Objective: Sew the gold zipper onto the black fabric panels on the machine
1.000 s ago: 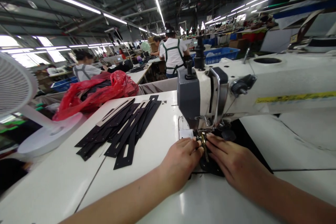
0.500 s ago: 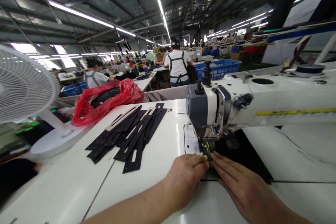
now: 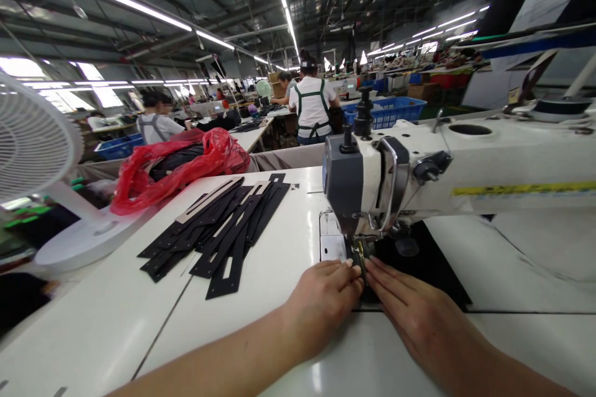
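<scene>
- Right now we have both hands flat on the white table (image 3: 261, 298), pressed onto a black piece (image 3: 421, 263) that lies under the head of the sewing machine (image 3: 447, 173).
- Our left hand (image 3: 321, 304) rests palm down, fingers together and stretched forward, gripping nothing, only pressing; its fingertips (image 3: 350, 268) sit just left of the presser foot (image 3: 359, 249).
- Our right hand (image 3: 414, 316) lies the same way, fingers extended and flat, closed on nothing, with its fingertips (image 3: 375, 265) just right of the foot.
- So the black piece runs between and beneath our fingers, its front edge hidden by them, the rest spreading away to the right under the machine arm.
- We judge it thin, light and flexible, somewhat stiff like the cut black strips (image 3: 223, 223) stacked to our left, and likely to slide easily on the smooth table.
- We reckon the best hold is flat pressure on both sides of the seam line, close to the foot, not a pinch.
- Whether the needle is down, we cannot tell.
- Further left stand a white fan (image 3: 32, 142) and a red bag (image 3: 181, 164).
</scene>
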A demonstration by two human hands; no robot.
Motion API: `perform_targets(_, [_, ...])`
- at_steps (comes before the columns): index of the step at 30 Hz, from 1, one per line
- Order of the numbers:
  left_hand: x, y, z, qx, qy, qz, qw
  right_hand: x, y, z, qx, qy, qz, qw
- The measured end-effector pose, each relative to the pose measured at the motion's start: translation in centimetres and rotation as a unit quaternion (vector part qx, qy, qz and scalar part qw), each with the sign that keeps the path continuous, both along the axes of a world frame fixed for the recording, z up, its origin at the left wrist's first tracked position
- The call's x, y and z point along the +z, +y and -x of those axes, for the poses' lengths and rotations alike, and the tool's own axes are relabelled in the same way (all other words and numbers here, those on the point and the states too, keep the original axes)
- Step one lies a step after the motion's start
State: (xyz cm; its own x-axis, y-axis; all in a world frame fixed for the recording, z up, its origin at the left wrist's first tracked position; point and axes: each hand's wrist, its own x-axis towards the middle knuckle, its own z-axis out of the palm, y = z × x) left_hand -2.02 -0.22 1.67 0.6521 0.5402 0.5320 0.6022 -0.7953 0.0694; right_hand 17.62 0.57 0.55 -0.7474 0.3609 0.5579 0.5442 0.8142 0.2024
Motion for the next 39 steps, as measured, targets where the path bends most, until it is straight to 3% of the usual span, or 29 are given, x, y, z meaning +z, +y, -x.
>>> perform_targets(7, [-0.3, 1.2, 0.2, -0.001, 0.004, 0.012, 1.000, -0.4, 1.1, 0.1, -0.014, 0.007, -0.005, 1.000])
perform_targets(18, [-0.8, 2.9, 0.1, 0.049, 0.017, 0.051, 0.997, 0.9, 3.0, 0.7, -0.004, 0.056, 0.028, 0.998])
perform_targets(23, [-0.6, 2.3, 0.2, 0.065, 0.014, 0.080, 0.995, 0.8, 2.8, 0.6, -0.027, 0.058, 0.050, 0.997])
perform_targets(30, [-0.6, 1.2, 0.1, 0.057, -0.011, 0.084, 0.995, -0.1, 2.0, 0.4, -0.053, 0.028, -0.031, 0.998])
perform_targets(39, [-0.6, 2.2, 0.2, 0.066, 0.006, 0.105, 0.992, 0.4, 2.8, 0.6, -0.047, 0.032, 0.006, 0.998])
